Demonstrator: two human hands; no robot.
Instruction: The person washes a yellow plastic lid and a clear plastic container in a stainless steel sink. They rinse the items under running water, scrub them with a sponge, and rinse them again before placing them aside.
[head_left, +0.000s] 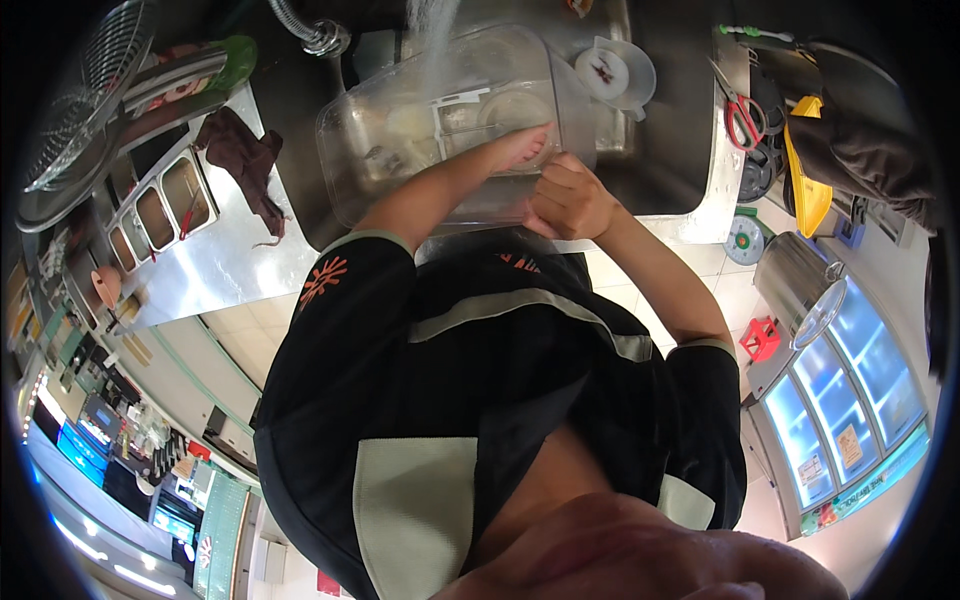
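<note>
A large clear plastic tub (345, 140) sits in the metal sink, with water (432, 45) running down into it from above. Inside it lie a round clear container (500, 108) and a white plastic piece (460, 99). My left hand (522, 147) reaches over the tub beside the round container. Its fingers are bent together, and what they hold, if anything, is hidden. At the tub's near right corner my right hand (570, 200) is closed, the fingers curled by the rim as if round it. A translucent jug (630, 75) with dark bits in it stands right of the tub.
A metal hose (295, 22) comes down at the back left. A dark cloth (245, 160) and a rack of metal compartments (165, 205) are on the left counter. Red-handled scissors (743, 120) lie at the sink's right edge, near a yellow tray (808, 180).
</note>
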